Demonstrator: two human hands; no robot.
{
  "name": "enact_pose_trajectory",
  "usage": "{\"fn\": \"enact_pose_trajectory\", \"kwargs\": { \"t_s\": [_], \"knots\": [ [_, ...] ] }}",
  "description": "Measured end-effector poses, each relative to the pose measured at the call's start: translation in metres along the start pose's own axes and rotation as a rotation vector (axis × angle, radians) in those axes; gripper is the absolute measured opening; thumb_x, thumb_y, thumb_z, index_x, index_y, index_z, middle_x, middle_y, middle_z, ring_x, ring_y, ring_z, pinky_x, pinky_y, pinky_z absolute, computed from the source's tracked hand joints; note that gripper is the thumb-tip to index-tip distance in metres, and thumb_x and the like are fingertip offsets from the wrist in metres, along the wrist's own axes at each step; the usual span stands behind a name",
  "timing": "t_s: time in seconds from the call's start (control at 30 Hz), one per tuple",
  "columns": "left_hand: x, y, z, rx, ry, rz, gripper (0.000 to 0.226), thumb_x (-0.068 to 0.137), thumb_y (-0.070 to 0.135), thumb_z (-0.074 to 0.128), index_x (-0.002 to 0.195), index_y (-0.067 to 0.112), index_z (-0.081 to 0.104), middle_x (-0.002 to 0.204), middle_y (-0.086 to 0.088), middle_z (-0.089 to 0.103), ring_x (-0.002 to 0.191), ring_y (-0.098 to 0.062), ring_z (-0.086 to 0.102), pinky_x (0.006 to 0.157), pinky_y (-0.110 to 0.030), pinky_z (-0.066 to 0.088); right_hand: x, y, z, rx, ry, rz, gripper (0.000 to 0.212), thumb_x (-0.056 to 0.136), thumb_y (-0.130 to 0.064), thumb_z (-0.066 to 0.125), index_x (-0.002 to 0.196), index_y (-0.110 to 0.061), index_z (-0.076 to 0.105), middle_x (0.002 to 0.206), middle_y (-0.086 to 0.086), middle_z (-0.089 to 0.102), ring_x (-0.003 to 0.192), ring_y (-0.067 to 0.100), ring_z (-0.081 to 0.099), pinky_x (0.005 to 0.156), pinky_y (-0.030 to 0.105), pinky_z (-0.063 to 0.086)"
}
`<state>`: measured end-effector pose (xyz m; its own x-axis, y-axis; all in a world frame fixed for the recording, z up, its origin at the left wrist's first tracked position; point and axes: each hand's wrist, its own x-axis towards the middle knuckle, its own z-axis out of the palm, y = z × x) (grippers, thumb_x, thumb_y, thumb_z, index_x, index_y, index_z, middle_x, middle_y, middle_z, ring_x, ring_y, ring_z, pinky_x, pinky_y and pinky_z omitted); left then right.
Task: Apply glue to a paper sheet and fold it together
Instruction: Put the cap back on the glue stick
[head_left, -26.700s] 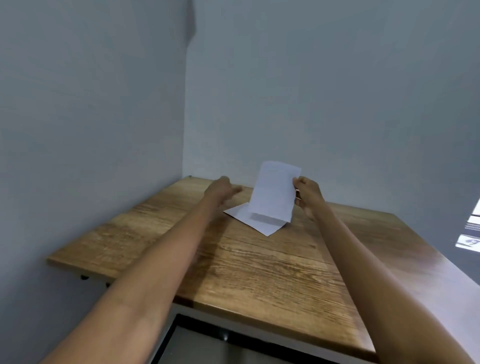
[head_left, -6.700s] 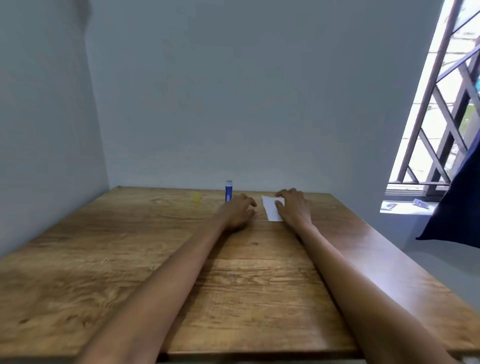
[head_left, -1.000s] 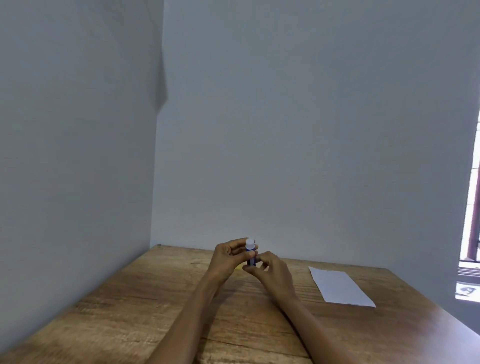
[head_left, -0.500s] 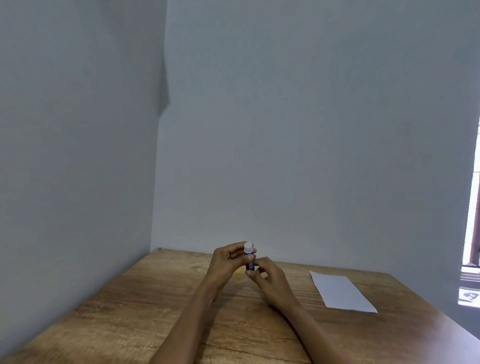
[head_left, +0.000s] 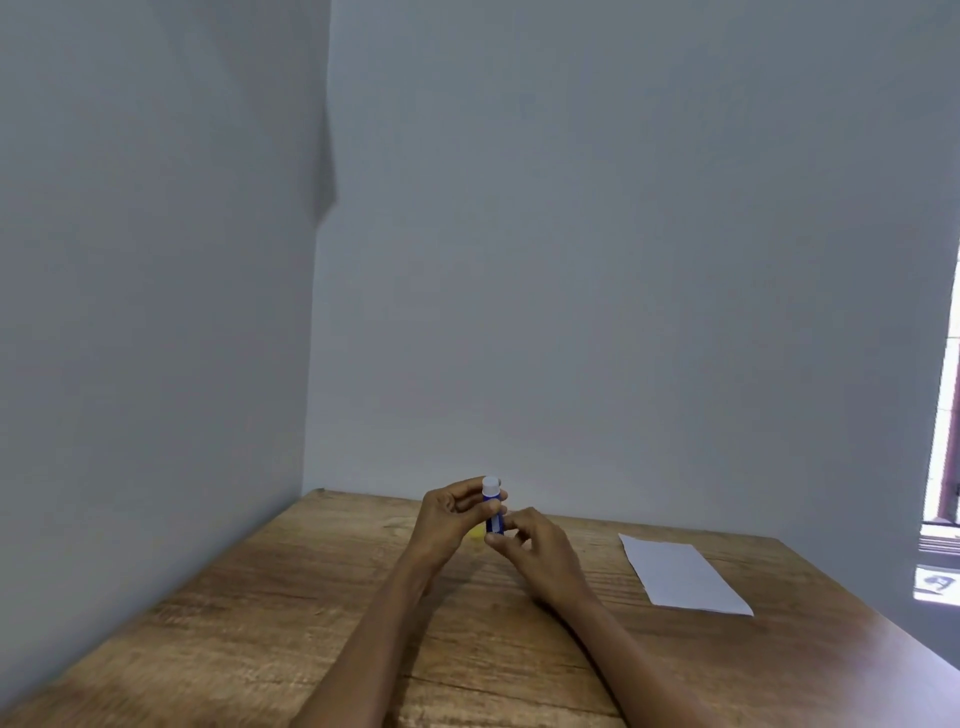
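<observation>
both hands (head_left: 493, 525) grip upright glue stick (head_left: 493, 506) | yellow item (head_left: 475, 533) mostly hidden | paper sheet (head_left: 683, 579) apart

No text, brand, number or sign can be read anywhere. The blue glue stick (head_left: 494, 512), held upright above the far middle of the table, carries a pale band that may be a label, but it is too small and blurred to make out. The white paper sheet (head_left: 681, 577), lying to the right, shows no legible print.
</observation>
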<state>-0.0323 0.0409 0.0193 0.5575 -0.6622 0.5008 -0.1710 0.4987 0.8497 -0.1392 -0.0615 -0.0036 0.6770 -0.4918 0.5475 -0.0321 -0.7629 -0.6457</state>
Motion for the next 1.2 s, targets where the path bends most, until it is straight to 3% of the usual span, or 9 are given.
{"fn": "enact_pose_trajectory", "kwargs": {
  "t_s": [0.13,0.3,0.43,0.53,0.67,0.8,0.97,1.13,1.2],
  "knots": [
    [-0.001,0.0,0.004,0.006,-0.025,-0.017,0.029,0.081,-0.001,0.067,0.106,0.012,0.068,0.094,-0.002,0.076,0.086,-0.017,0.073,0.071,-0.019,0.055,-0.001,-0.005,0.002,-0.081,0.108,0.078,0.036,0.07,-0.05,0.073,0.075,-0.026,0.047,0.082,-0.012,0.052,0.067,0.006,0.051,0.059,0.025,0.038],
    [0.0,0.0,0.002,0.025,0.002,-0.019,0.029,0.083,0.002,0.066,0.11,0.01,0.067,0.098,-0.004,0.074,0.089,-0.011,0.072,0.071,-0.015,0.054,-0.002,-0.004,0.002,0.107,-0.079,0.026,0.025,0.088,-0.039,0.062,0.109,-0.026,0.058,0.109,-0.006,0.055,0.088,0.003,0.055,0.076,0.012,0.043],
    [0.001,-0.002,-0.001,0.035,0.033,-0.036,0.028,0.085,0.005,0.065,0.112,0.004,0.065,0.097,-0.008,0.073,0.083,-0.006,0.071,0.069,-0.014,0.053,-0.003,-0.006,0.003,0.135,-0.216,0.038,0.031,0.094,-0.038,0.052,0.119,-0.021,0.06,0.119,-0.007,0.057,0.106,0.004,0.053,0.082,0.01,0.039],
    [0.001,-0.003,-0.002,0.047,0.034,-0.041,0.028,0.085,0.006,0.064,0.113,0.002,0.064,0.097,-0.008,0.073,0.08,-0.006,0.071,0.068,-0.014,0.053,0.0,-0.006,0.003,-0.009,-0.092,0.096,0.032,0.08,-0.053,0.064,0.098,-0.027,0.067,0.101,-0.016,0.062,0.089,0.003,0.057,0.074,0.022,0.043],
    [0.0,-0.003,0.003,0.053,0.017,-0.043,0.027,0.085,0.005,0.064,0.112,0.002,0.064,0.099,-0.01,0.072,0.078,-0.007,0.072,0.066,-0.014,0.053,-0.001,-0.01,0.009,-0.16,0.035,0.125,0.04,0.066,-0.063,0.069,0.071,-0.032,0.044,0.075,-0.014,0.051,0.064,0.004,0.048,0.056,0.022,0.034],
    [0.0,0.0,0.001,0.044,0.026,-0.038,0.026,0.085,0.005,0.065,0.11,0.004,0.065,0.095,-0.007,0.073,0.078,-0.006,0.072,0.066,-0.013,0.053,-0.002,-0.008,0.01,-0.068,-0.018,0.087,0.034,0.073,-0.059,0.067,0.076,-0.031,0.048,0.084,-0.014,0.05,0.069,0.004,0.049,0.059,0.02,0.034],
    [0.0,0.001,-0.003,0.039,0.05,-0.012,0.02,0.084,0.003,0.065,0.104,0.008,0.066,0.092,-0.005,0.073,0.075,-0.005,0.072,0.065,-0.012,0.052,-0.004,-0.006,0.008,0.133,-0.127,0.043,0.02,0.093,-0.037,0.055,0.106,-0.024,0.064,0.111,-0.004,0.058,0.099,0.008,0.055,0.085,0.024,0.046],
    [-0.002,0.001,-0.008,0.045,0.077,-0.012,0.022,0.083,0.004,0.066,0.105,0.006,0.066,0.092,-0.006,0.073,0.073,-0.007,0.072,0.065,-0.013,0.053,0.0,-0.011,0.009,0.046,-0.027,0.079,0.005,0.084,-0.039,0.066,0.081,-0.035,0.065,0.098,-0.012,0.064,0.086,0.005,0.057,0.078,0.028,0.045],
    [-0.003,0.002,-0.007,0.044,0.068,-0.017,0.022,0.083,0.006,0.067,0.105,0.008,0.067,0.094,-0.006,0.073,0.075,-0.008,0.072,0.066,-0.014,0.053,0.0,-0.012,0.009,0.062,0.027,0.123,0.016,0.073,-0.046,0.073,0.073,-0.037,0.06,0.089,-0.016,0.063,0.08,0.001,0.057,0.071,0.025,0.043]
  ]
}}
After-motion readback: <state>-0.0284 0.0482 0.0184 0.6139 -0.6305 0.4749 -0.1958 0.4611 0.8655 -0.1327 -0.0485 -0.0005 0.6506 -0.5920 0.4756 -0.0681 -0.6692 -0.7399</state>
